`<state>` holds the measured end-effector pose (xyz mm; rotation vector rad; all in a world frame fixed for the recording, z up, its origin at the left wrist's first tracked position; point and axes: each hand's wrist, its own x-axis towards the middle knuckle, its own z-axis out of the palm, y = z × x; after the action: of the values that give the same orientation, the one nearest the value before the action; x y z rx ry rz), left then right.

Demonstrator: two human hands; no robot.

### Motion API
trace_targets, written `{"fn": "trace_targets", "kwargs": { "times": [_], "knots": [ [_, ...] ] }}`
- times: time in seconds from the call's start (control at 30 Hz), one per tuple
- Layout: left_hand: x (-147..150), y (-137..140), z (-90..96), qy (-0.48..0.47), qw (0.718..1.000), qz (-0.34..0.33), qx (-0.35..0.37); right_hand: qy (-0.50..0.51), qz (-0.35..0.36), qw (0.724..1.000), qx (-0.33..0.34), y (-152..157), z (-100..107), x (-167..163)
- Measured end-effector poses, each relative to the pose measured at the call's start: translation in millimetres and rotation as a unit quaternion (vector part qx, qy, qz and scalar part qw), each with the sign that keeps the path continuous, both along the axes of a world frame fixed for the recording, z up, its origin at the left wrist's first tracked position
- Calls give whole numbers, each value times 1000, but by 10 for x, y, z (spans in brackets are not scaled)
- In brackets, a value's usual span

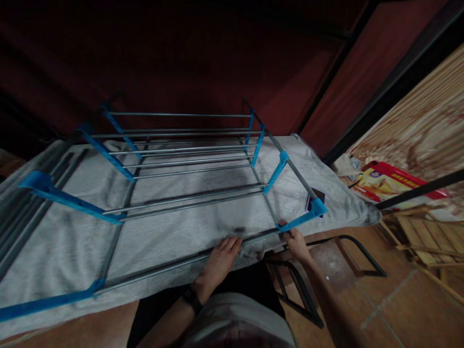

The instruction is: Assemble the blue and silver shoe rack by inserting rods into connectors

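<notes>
A rack of grey metal tubes and blue plastic connectors lies across a pale grey blanket (203, 241). My left hand (222, 256), with a dark band at the wrist, has its fingers over the near metal tube (159, 267), a little left of that tube's right end. At this end, my right hand (295, 241) is closed around the lower end of the blue connector (302, 220), its fingers partly hidden under the joint. Other blue connectors (68, 200) join the tubes at the left side. Further tubes (195, 195) span the middle between the two sides.
A phone (318, 198) lies on the blanket behind the right front connector. More loose-looking tubes (21, 232) are at the far left. Black metal chair frames (300, 295) stand below right on the tiled floor. A red and yellow box (395, 181) and wooden slats (427, 237) are at right.
</notes>
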<state>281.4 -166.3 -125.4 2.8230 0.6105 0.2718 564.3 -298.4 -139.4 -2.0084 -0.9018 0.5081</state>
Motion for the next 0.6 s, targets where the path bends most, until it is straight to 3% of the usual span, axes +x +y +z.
{"fn": "trace_targets", "kwargs": {
  "times": [0.2, 0.6],
  "knots": [
    [12, 4, -79, 48, 999, 3, 3, -2, -4, 1000, -5, -35, -43, -22],
    [46, -11, 0, 52, 998, 8, -19, 14, -50, 999, -11, -21, -108, -86]
  ]
}}
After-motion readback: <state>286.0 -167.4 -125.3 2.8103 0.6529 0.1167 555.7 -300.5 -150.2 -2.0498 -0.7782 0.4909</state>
